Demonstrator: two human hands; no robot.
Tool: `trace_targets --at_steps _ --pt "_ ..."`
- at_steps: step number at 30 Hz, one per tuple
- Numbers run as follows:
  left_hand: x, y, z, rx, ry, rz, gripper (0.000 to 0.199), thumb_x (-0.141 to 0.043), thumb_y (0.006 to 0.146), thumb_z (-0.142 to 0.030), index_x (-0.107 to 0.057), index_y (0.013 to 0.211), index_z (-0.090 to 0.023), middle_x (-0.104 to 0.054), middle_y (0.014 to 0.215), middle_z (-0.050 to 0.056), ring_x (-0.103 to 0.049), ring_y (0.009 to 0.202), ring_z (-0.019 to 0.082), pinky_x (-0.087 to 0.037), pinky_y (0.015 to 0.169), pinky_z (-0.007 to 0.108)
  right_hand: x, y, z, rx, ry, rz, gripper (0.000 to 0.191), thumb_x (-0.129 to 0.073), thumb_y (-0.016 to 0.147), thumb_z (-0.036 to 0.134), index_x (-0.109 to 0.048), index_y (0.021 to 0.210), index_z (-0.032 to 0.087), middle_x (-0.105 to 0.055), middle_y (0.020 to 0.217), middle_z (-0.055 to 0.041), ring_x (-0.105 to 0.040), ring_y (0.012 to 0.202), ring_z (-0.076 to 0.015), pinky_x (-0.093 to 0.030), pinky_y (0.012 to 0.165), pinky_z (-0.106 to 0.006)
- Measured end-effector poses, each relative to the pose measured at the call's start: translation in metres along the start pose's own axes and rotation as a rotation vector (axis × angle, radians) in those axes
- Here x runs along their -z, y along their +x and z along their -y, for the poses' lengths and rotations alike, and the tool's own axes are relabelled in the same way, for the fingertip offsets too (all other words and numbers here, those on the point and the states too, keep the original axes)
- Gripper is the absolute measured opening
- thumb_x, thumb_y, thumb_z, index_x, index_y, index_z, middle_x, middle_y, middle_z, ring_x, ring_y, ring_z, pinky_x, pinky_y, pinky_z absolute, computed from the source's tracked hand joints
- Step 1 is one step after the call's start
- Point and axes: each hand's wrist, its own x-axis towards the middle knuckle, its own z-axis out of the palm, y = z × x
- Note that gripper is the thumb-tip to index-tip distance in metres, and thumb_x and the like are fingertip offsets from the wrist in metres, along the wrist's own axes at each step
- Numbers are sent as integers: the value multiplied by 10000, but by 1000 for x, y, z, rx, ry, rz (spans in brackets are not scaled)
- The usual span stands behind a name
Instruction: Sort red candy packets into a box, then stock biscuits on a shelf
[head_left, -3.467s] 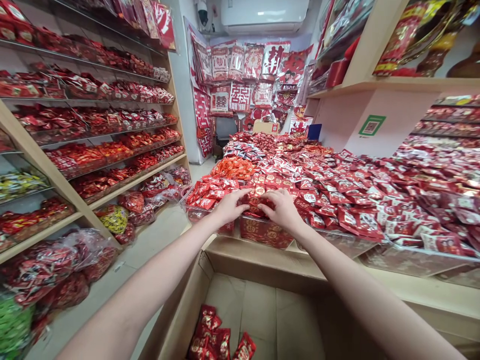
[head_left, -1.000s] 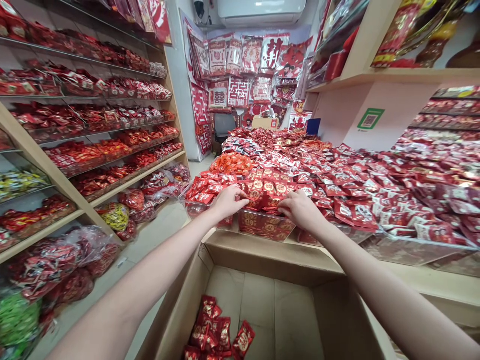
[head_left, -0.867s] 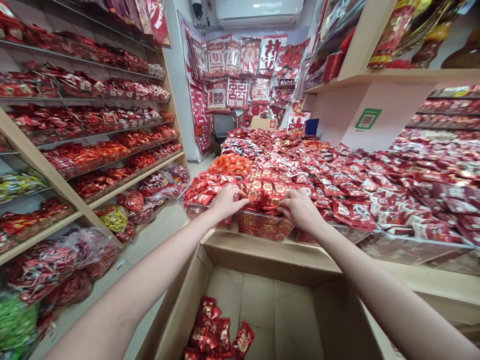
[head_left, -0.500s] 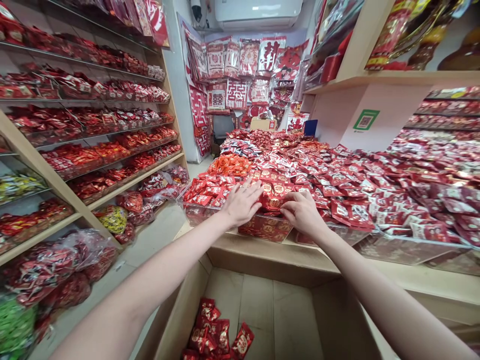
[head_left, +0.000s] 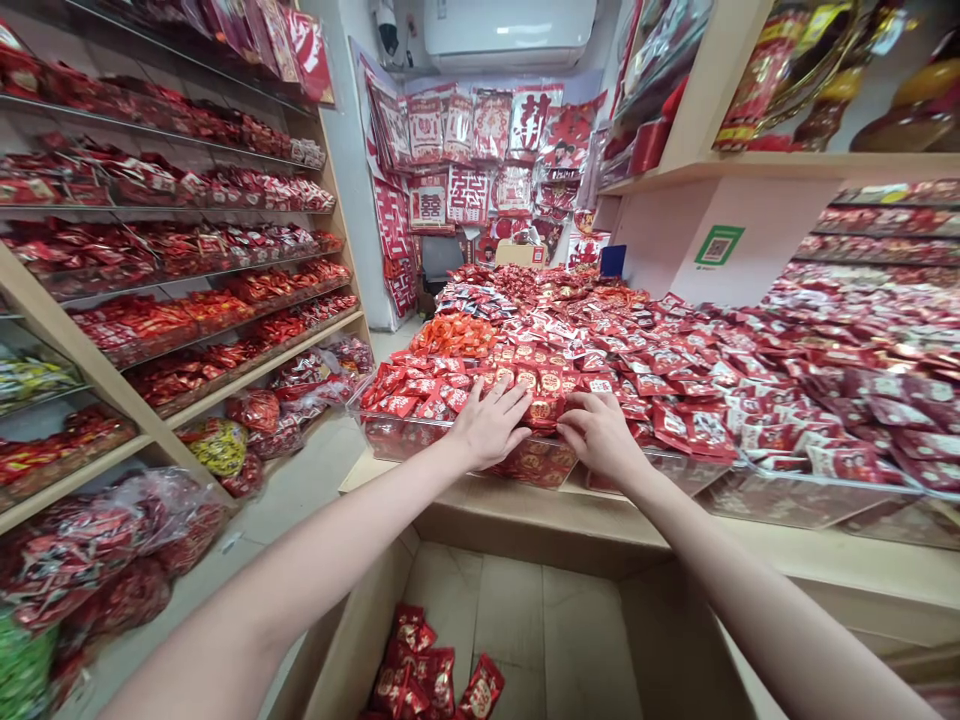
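Two hands of yours work at the gold-printed red packets: your left hand spreads open over them, your right hand curls beside them, its grip unclear.

Packets fill trays on a counter from twelve to three o'clock; a carton containing loose packets sits at six, shelves at ten, bags at nine.

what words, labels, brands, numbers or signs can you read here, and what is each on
"囍": hanging packet, back wall
Too small or blurred to read: gold-printed packets, line under the QR code on the green-framed sign, air conditioner sticker
No brand or number is readable
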Motion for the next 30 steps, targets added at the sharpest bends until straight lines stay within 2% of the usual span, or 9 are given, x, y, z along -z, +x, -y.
trace_targets --at_steps 4,10,15,20,25,30 --pt "1 -1 2 22 20 8 498 -329 827 -418 -327 1279 -208 -276 1385 49 -176 1276 265 -122 1007 523 4 -3 -2 -4 24 -29 185 -499 768 253 -658 819 175 -569 1006 -96 -457 955 -238 -348 854 -391" --pt "0 -6 6 86 36 5 525 -308 826 -447 -312 1288 -198 -258 1390 62 -160 1282 258 -89 1006 548 12 -17 -17 -90 46 -158 219 -478 772 250 -602 927 158 -569 1012 -114 -476 961 -243 -351 850 -420" --pt "0 -8 6 163 57 -15 542 -286 826 -464 -303 1293 -189 -243 1393 65 -159 1280 275 -33 985 599 10 -24 -23 -90 41 -145 255 -470 769 243 -578 980 150 -588 991 -120 -484 948 -253 -364 838 -431" --pt "-1 -8 4 204 56 -15 568 -303 808 -502 -307 1293 -206 -250 1391 61 -154 1277 290 -22 976 614 2 -18 -20 -106 -47 -156 334 -443 762 208 -530 1072 121 -590 1013 -139 -464 965 -272 -360 844 -448" --pt "-1 -8 4 238 35 2 561 -289 809 -508 -319 1286 -214 -266 1385 75 -177 1266 312 -81 939 653 -5 -9 -16 -154 -106 -160 383 -437 752 203 -496 1111 85 -520 1128 -172 -418 1045 -292 -349 870 -453" --pt "13 -13 0 263 7 -58 494 -362 807 -429 -365 1259 -230 -281 1376 105 -193 1258 331 -132 937 635 -2 -3 -14 -107 -19 -114 362 -395 762 162 -488 1101 76 -569 1041 -155 -466 973 -259 -366 866 -412"
